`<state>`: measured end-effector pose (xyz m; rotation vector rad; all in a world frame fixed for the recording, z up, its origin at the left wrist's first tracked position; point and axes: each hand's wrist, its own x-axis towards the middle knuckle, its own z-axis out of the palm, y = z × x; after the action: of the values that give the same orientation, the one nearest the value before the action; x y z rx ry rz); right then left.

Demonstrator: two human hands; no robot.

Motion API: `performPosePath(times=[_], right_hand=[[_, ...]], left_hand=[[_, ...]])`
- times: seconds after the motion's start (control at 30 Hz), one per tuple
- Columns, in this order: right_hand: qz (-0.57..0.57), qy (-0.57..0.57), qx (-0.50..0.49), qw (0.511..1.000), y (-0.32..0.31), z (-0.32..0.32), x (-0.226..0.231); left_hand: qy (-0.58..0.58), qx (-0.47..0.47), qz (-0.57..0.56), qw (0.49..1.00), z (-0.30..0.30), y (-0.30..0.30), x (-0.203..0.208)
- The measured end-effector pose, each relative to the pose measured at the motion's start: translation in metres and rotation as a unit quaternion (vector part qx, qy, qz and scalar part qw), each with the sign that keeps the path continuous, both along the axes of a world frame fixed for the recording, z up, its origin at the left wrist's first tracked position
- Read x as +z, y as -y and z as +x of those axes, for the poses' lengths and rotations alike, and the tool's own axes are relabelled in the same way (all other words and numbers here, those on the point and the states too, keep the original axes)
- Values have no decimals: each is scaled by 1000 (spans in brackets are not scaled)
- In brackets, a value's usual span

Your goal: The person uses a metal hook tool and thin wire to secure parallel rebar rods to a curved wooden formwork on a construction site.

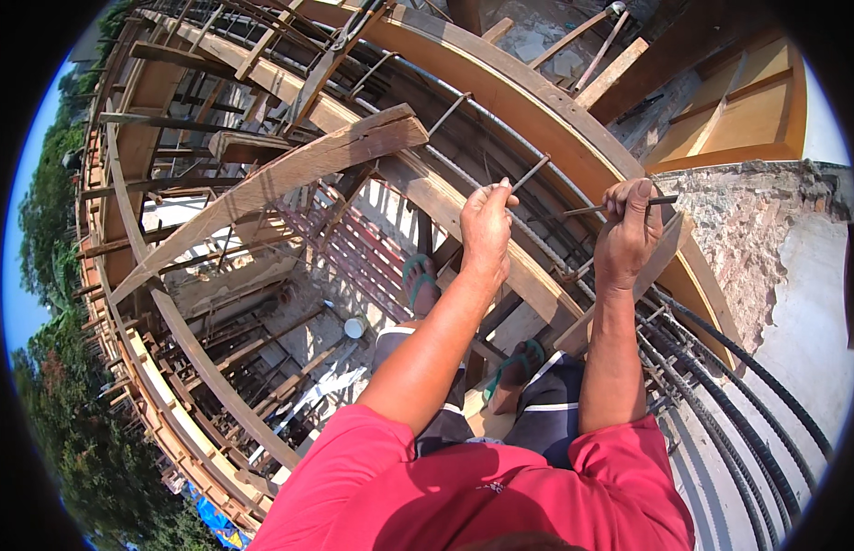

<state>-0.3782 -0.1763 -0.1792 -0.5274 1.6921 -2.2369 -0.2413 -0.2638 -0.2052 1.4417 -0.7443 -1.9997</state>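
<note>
My left hand is closed, thumb and fingertips pressed together, beside a short crossing steel bar of the rebar cage. What its fingers hold, if anything, is too small to make out. My right hand is wrapped round a thin dark metal rod, which sticks out on both sides of the fist, its left end over the cage. Long ribbed steel bars run below both hands, inside a curved trough between a wooden beam and a curved plywood form board.
Below left, a deep opening holds timbers, a white bucket and a reddish slatted surface. A curved plank crosses it. Bent rebar ends curve out at right, near a rough broken wall. My sandalled feet stand between timbers.
</note>
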Motion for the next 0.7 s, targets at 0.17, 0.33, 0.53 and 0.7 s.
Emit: performPosePath(times=[0.17, 0.33, 0.53, 0.7], right_hand=[[-4, 5, 14, 1000, 0, 0, 3], [-3, 2, 29, 1000, -3, 3, 2], [-4, -10, 41, 999, -3, -4, -6], [40, -35, 32, 998, -7, -8, -11]], left_hand=[[16, -42, -2, 999, -2, -7, -10], [14, -82, -9, 996, -7, -16, -12], [10, -12, 35, 999, -1, -2, 5], [5, 72, 9, 997, 24, 33, 3]])
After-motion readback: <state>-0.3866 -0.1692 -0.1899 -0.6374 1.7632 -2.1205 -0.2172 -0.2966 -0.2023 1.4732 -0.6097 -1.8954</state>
